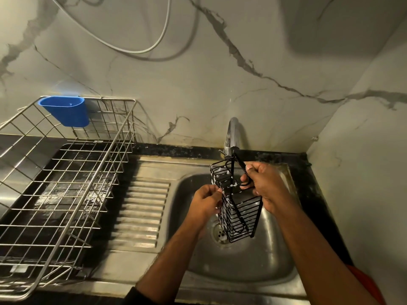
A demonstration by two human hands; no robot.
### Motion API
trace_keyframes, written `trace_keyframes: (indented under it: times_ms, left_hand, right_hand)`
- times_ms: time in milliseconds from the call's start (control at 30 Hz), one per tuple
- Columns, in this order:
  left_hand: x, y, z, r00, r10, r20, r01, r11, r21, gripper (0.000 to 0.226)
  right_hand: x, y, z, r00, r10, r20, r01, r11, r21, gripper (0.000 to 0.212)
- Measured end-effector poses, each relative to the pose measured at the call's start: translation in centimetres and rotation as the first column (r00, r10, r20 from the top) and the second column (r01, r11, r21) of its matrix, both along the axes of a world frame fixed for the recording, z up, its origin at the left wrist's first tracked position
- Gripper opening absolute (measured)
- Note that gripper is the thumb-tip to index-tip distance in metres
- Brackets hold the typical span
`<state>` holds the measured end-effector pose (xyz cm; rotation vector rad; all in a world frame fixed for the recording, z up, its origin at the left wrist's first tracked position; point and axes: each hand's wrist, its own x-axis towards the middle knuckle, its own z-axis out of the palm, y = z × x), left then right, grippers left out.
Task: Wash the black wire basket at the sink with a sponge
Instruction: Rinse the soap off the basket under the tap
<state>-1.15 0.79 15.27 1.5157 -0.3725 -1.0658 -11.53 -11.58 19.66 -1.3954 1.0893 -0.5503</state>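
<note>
The black wire basket (pixel 239 208) hangs tilted on end over the steel sink bowl (pixel 248 267), with white foam on its upper wires. My right hand (pixel 264 186) grips its top hook loops under the tap (pixel 233 137). My left hand (pixel 207 204) holds the basket's left side, fingers curled against the wires. No sponge shows in either hand. I cannot tell whether water runs from the tap.
A large steel wire dish rack (pixel 66 190) stands on the counter at left, with a blue plastic cup holder (pixel 66 113) hooked on its back rim. The sink's ribbed drainboard (pixel 141 214) lies between rack and bowl. A marble wall rises behind and to the right.
</note>
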Motion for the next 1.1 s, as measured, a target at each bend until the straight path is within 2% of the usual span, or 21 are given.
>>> trace_keyframes:
  times_ms: [200, 667, 867, 1100]
  left_hand:
    - [-0.4, -0.1, 0.2, 0.998, 0.058, -0.017, -0.058, 0.998, -0.005, 0.015]
    - [-0.6, -0.1, 1.1, 1.0, -0.029, 0.001, 0.029, 0.996, -0.08, 0.031]
    - [-0.5, -0.7, 1.2, 0.996, -0.077, 0.036, 0.079, 0.994, -0.068, 0.036]
    - [-0.5, -1.6, 1.1, 0.998, -0.067, 0.001, 0.066, 0.99, -0.122, 0.034]
  right_hand:
    - [-0.4, -0.1, -0.3, 0.999, -0.019, 0.028, 0.018, 1.0, 0.019, 0.023]
    - [-1.2, 0.3, 0.1, 0.997, -0.029, 0.068, 0.03, 0.999, -0.011, 0.021]
    - [-1.3, 0.4, -0.2, 0.995, -0.05, 0.086, 0.052, 0.998, -0.02, 0.025]
    - [-1.5, 0.7, -0.2, 0.983, -0.119, 0.141, 0.113, 0.993, 0.046, 0.026]
